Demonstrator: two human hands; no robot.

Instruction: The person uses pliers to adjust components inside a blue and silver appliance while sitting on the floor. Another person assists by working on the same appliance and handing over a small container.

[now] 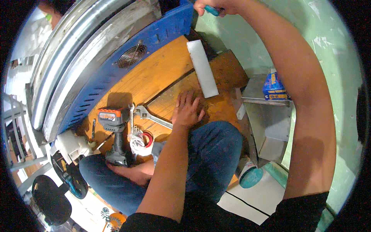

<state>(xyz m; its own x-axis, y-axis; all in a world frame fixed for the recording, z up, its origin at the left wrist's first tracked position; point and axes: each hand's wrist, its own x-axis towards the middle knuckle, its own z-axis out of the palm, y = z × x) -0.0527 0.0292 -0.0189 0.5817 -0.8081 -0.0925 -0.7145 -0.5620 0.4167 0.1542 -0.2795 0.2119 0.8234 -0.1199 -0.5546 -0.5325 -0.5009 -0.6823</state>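
Note:
My left hand (188, 110) lies flat on the wooden boards (166, 87), fingers spread and nothing in them. Just beyond it rests a long white block (203, 69). At the top edge, my right hand (228, 5) is closed around a teal handle (211, 10) beside the far end of a blue metal housing (166, 29); the rest of that tool is hidden. An adjustable wrench (154, 117) lies left of my left hand, with a smaller wrench (131, 115) alongside. A black and orange cordless power tool (116, 133) stands near my left knee.
Coiled clear and red wire (142, 140) lies by the power tool. A round fan grille (132, 56) sits in the housing's side, below a long metal roller (73, 54). To the right, a metal box (272, 120) bears a blue carton (273, 87) against the green wall (340, 116).

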